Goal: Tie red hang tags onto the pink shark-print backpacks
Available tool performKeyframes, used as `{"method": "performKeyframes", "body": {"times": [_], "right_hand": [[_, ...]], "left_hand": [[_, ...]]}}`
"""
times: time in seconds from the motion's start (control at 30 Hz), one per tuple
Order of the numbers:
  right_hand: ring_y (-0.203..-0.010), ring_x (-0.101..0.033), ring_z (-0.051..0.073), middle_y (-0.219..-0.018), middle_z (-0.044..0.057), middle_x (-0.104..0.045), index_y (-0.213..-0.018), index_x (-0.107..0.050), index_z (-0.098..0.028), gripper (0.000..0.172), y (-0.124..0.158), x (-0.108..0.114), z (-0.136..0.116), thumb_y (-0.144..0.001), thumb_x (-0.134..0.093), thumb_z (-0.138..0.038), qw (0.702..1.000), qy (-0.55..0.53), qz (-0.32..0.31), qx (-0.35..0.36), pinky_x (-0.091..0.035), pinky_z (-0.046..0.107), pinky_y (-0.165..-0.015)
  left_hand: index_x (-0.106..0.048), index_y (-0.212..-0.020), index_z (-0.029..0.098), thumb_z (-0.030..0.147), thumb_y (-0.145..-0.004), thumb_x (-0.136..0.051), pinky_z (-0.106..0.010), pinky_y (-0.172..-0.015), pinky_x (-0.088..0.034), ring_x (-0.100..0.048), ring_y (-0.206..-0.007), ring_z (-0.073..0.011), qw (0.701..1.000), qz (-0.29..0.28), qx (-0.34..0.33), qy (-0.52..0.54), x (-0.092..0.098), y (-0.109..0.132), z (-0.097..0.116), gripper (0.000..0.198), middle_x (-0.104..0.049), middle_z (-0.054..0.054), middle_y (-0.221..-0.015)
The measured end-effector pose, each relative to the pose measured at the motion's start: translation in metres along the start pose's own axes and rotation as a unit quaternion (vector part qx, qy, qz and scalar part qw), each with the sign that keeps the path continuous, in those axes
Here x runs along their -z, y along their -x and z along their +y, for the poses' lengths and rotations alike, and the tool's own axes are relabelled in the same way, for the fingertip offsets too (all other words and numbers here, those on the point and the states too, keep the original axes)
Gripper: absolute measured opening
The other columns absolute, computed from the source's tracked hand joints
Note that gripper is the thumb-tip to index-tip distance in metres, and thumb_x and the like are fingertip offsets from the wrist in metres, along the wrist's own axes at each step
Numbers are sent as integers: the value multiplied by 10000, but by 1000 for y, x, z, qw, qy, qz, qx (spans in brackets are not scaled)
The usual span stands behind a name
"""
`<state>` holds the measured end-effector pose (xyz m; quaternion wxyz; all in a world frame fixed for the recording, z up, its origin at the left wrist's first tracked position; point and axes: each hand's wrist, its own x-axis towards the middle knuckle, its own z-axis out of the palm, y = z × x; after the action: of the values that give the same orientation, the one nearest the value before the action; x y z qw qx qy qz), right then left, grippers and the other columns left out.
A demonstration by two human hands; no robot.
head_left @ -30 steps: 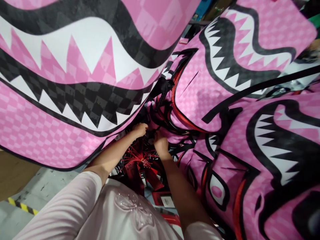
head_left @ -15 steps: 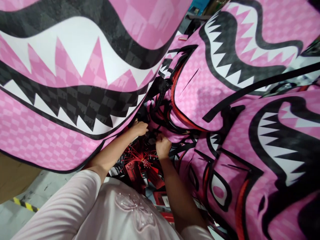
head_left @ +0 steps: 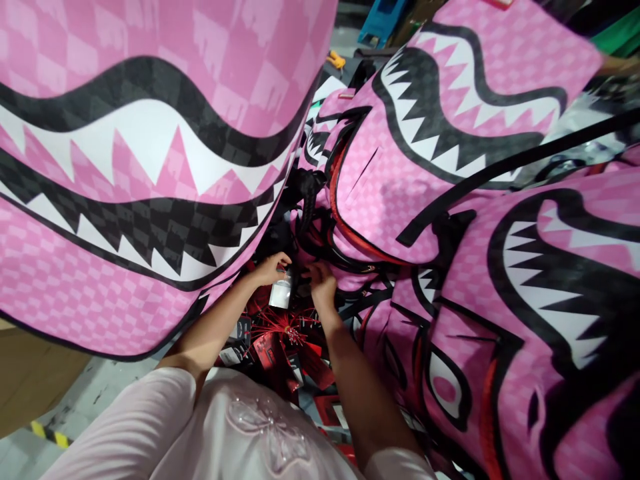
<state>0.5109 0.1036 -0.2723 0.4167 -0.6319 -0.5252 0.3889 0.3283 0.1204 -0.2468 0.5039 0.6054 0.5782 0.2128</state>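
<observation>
Between the pink backpacks, my left hand [head_left: 271, 269] is closed with its fingertips pinched at the top of a pale hang tag [head_left: 281, 293]. The tag's printing is too blurred to read. My right hand [head_left: 323, 285] is just to the right of it, fingers loosely bent and apart, with nothing visible in them. Dark straps lie in shadow around both hands. Below them, a bundle of thin red strings [head_left: 287, 328] fans out over red and black hang tags [head_left: 274, 360]. On the left a large pink checkered backpack [head_left: 100, 280] with a shark-mouth print stands close to my left forearm.
More pink shark-mouth backpacks [head_left: 390, 207] lie to the right, one with an eye print [head_left: 447, 390]. A black strap [head_left: 500, 172] crosses over them. Cardboard [head_left: 35, 373] and yellow-black floor tape [head_left: 50, 433] are at lower left. A blue plastic object [head_left: 383, 23] is at the back.
Both hands were fists at the dark straps; the right fingers have since loosened. The pale tag now shows below my left hand. The view has shifted slightly.
</observation>
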Motion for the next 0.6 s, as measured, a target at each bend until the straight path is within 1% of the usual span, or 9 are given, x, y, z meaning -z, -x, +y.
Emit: {"method": "performKeyframes", "body": {"times": [0.07, 0.13, 0.23, 0.3, 0.4, 0.43, 0.5, 0.57, 0.6], "right_hand": [[-642, -654, 201, -765, 64, -705, -913, -642, -178, 285, -3, 0, 5, -854, -454, -384, 1000, -16, -22, -11, -445, 266, -519], [-696, -670, 206, -848, 82, -718, -936, -657, -180, 300, -4, 0, 10, -847, -446, -374, 999, -22, -46, -4, -488, 283, -553], [-751, -672, 211, -907, 96, -717, -978, -671, -178, 326, -4, 0, 13, -839, -439, -361, 996, -22, -81, 32, -535, 326, -650], [-749, -661, 204, -938, 100, -711, -980, -674, -176, 336, -4, 0, 11, -829, -437, -359, 994, -23, -88, 52, -534, 345, -687], [-681, -634, 180, -867, 74, -706, -960, -667, -178, 329, -6, 1, 3, -825, -434, -368, 995, -27, -81, 43, -522, 340, -688], [-651, -625, 173, -821, 60, -701, -954, -657, -180, 316, -8, 1, 1, -826, -438, -368, 996, -28, -75, 33, -517, 330, -667], [-608, -617, 170, -741, 40, -685, -928, -628, -186, 269, -11, 2, -2, -819, -468, -372, 997, -34, -66, 6, -501, 305, -609], [-594, -617, 172, -721, 37, -679, -890, -598, -195, 239, -15, 4, -2, -794, -520, -400, 995, -52, -75, -43, -469, 279, -539], [-593, -618, 175, -726, 42, -681, -871, -589, -200, 247, -18, 5, -2, -780, -539, -425, 992, -62, -87, -70, -447, 268, -503]], "left_hand": [[-646, -896, 143, 52, -681, -699, -232, -767, -480, -622, -812, -117, 998, 62, 14, 13, -3, 0, -2, 239, -682, -5, -878], [-656, -844, 148, 95, -729, -690, -251, -760, -475, -611, -771, -122, 993, 117, 26, 1, -5, -1, 0, 131, -674, 1, -811], [-681, -827, 169, 145, -792, -666, -270, -771, -464, -605, -785, -135, 986, 151, -17, -63, -7, -3, 9, 45, -676, -11, -835], [-697, -797, 186, 165, -807, -666, -312, -846, -451, -599, -924, -173, 974, 150, -78, -148, -9, -3, 17, 39, -681, -40, -946], [-710, -816, 214, 194, -825, -656, -389, -954, -404, -500, -1166, -242, 942, 167, -147, -250, -14, -1, 23, 58, -636, -68, -1170], [-709, -832, 218, 199, -838, -639, -382, -942, -412, -504, -1161, -238, 942, 163, -157, -248, -17, -2, 24, 72, -637, -65, -1172], [-699, -851, 214, 200, -860, -607, -319, -839, -453, -587, -985, -187, 963, 124, -153, -182, -21, -5, 21, 93, -681, -44, -1025], [-685, -853, 188, 198, -857, -600, -254, -704, -461, -606, -734, -128, 989, 78, -111, -63, -26, -11, 14, 86, -687, -10, -811], [-678, -848, 170, 195, -845, -607, -234, -656, -455, -592, -650, -110, 995, 62, -84, 0, -28, -15, 9, 75, -676, 3, -741]]}}
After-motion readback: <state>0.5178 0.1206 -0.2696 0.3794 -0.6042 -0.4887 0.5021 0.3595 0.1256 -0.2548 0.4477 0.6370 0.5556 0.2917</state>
